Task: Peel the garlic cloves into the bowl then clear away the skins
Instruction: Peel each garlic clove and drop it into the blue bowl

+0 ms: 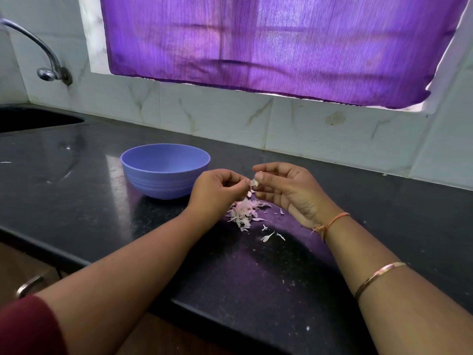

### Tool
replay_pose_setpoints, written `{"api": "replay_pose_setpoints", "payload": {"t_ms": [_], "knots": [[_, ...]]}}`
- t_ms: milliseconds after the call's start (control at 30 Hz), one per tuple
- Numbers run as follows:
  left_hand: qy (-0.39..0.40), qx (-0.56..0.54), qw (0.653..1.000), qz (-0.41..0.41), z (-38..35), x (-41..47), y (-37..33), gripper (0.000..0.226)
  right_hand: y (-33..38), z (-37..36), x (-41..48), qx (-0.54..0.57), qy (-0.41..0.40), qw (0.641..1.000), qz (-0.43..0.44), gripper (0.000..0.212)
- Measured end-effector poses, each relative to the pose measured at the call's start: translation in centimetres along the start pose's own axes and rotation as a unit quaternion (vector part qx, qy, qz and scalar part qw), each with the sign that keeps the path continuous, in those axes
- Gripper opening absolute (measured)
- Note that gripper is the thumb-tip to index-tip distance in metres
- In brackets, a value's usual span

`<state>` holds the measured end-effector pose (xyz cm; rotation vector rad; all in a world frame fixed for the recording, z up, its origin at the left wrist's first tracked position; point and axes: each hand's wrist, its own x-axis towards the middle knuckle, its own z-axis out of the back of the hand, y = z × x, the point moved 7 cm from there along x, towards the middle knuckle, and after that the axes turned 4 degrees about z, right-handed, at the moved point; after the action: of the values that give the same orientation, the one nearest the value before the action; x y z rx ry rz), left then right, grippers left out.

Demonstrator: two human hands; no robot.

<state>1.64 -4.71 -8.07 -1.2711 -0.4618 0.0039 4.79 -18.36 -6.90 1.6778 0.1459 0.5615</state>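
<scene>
Peeling is the step in hand: the left hand (215, 187) and the right hand (284, 188) meet fingertip to fingertip above the counter. Each is curled in a narrow pinch on 1 small garlic clove (254, 182) held between them. The clove is pale, and a scrap of skin seems to hang loose from it. Just below the hands a heap of skins (244, 212) lies on the dark counter (76, 175), with a few stray flakes (267, 237) nearer the person. The blue bowl (143, 172) stands upright just beside the left hand, on its far side.

Next move, as I judge it: pull the last skin free and let it drop on the heap. Then the bare clove goes left, over the rim, and is released into the bowl. The skin looks thin and clinging, so it calls for a fingernail grip, not force. Clearing the skins is not yet begun.

Fingers cover most of the clove, so I cannot tell how much skin remains. The bowl's floor is hidden behind its near wall — whether peeled cloves lie there is unknown. No unpeeled cloves show. At far left the sink (38, 119) and tap (46, 73) are cut off by the edge.
</scene>
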Motion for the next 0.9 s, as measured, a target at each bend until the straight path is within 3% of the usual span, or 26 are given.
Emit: {"api": "replay_pose_setpoints", "payload": {"t_ms": [233, 667, 800, 900], "knots": [[-0.02, -0.005, 1.0, 0.007, 0.28, -0.01, 0.11, 0.012, -0.23, 0.32, -0.05, -0.009, -0.002, 1.0, -0.014, 0.025], [-0.058, 0.036, 0.998, 0.015, 0.87, -0.05, 0.28, 0.009, -0.35, 0.44, -0.08, 0.007, 0.0, 1.0, -0.031, 0.018], [-0.031, 0.033, 0.999, 0.015, 0.5, 0.08, 0.1, 0.036, -0.27, 0.47, 0.03, 0.009, -0.007, 1.0, -0.017, 0.017], [-0.037, 0.036, 0.998, 0.031, 0.46, -0.13, 0.31, 0.024, -0.27, 0.72, 0.16, 0.012, -0.023, 1.0, -0.012, 0.018]]}}
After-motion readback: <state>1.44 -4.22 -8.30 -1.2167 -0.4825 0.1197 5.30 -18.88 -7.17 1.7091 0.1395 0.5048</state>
